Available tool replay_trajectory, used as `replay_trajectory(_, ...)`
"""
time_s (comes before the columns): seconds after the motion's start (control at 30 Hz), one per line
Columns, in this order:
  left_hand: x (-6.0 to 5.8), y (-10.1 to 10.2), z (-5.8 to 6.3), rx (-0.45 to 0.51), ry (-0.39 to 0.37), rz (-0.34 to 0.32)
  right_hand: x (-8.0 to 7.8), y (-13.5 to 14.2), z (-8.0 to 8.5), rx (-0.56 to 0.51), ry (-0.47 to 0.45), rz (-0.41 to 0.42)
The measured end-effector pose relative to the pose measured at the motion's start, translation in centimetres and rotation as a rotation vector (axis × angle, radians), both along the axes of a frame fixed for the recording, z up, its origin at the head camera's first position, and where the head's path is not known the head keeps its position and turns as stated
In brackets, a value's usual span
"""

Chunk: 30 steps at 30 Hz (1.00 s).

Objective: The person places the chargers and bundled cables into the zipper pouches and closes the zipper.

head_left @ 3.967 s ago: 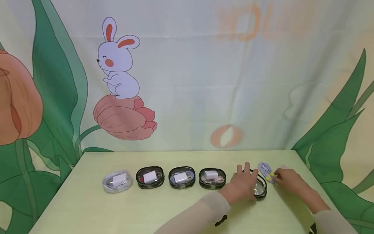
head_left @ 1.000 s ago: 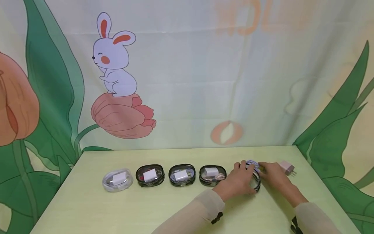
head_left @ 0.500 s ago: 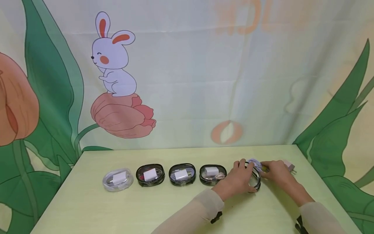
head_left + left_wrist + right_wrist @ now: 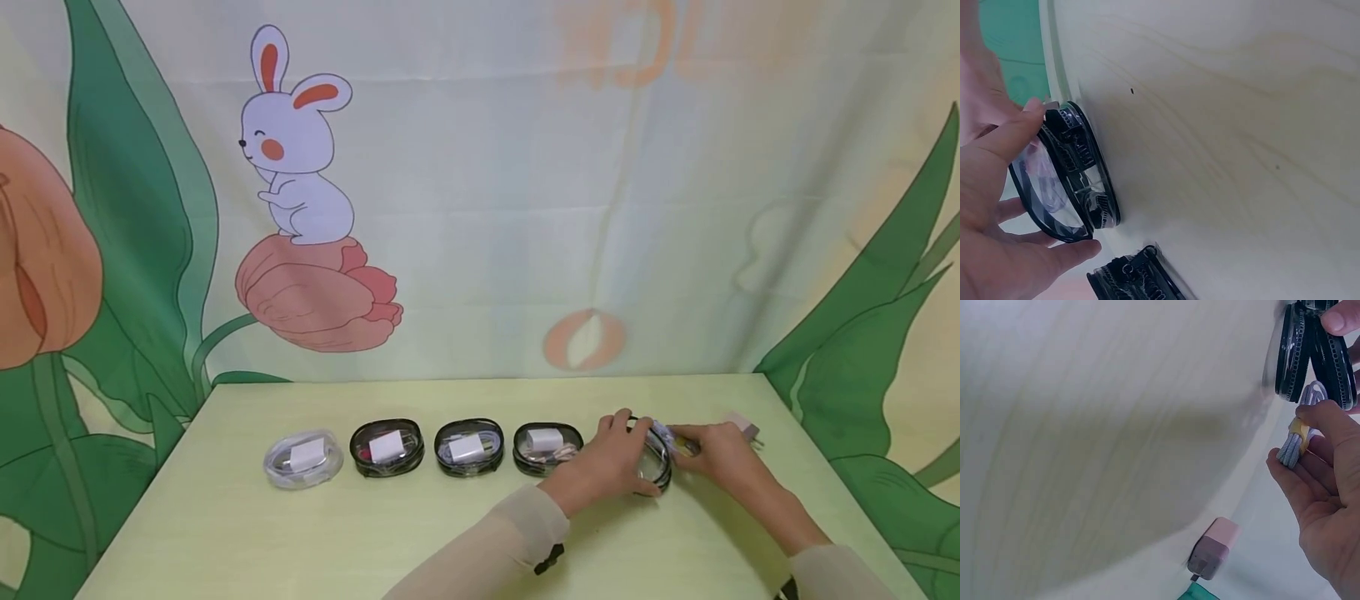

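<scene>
A clear oval case with black zip trim (image 4: 1071,172) stands at the right end of the row, its zip side parted. My left hand (image 4: 609,454) holds it by the edges, thumb and fingers spread round the rim. My right hand (image 4: 723,452) pinches a coiled pale lilac cable (image 4: 1291,452) bound with a yellow tie. In the right wrist view one end of the coil reaches into the gap between the case's two halves. Part of the cable is hidden behind my right fingers in the head view.
Behind my right hand lies a pink and mauve plug charger (image 4: 1215,547). To the left are a white-trimmed case (image 4: 303,460) and black-trimmed cases (image 4: 387,448), (image 4: 469,448), (image 4: 548,450) holding white chargers and cables. A printed curtain (image 4: 480,208) hangs behind the table.
My right hand has lifted the cable from the table and brought it left to the case's opening. The case has shifted slightly left in my left hand. The charger lies where it was.
</scene>
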<state>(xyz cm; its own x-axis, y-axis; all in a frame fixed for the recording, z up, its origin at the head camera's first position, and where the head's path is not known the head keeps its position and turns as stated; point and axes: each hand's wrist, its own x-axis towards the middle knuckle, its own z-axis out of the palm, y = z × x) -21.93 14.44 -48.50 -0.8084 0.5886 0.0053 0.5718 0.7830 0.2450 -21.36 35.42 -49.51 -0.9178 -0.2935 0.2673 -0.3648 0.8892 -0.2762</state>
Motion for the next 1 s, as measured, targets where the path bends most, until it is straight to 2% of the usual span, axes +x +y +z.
replay_trajectory(0.1,0.0,-0.1,0.0,0.013,0.003,-0.009,0.2,0.0,0.2,-0.006,0.012,0.038)
replay_trajectory(0.33,-0.1,-0.2,-0.1,0.042,0.001,-0.015,0.2,0.0,0.1,0.032,0.035,0.199)
replay_trajectory(0.47,0.0,-0.5,0.0,0.059,0.006,-0.025,0.2,-0.3,0.2,0.083,0.043,0.242)
replay_trajectory(0.57,0.1,-0.7,0.0,0.075,0.011,-0.034,0.3,-0.6,0.4,0.098,0.015,0.233)
replay_trajectory(0.77,0.2,-1.0,-0.2,0.104,0.023,-0.054,-0.1,-1.4,0.9,0.102,-0.076,0.159)
replay_trajectory(1.0,0.2,-1.2,-0.8,0.183,-0.019,-0.059,-1.0,-2.2,0.7,0.082,-0.092,0.122)
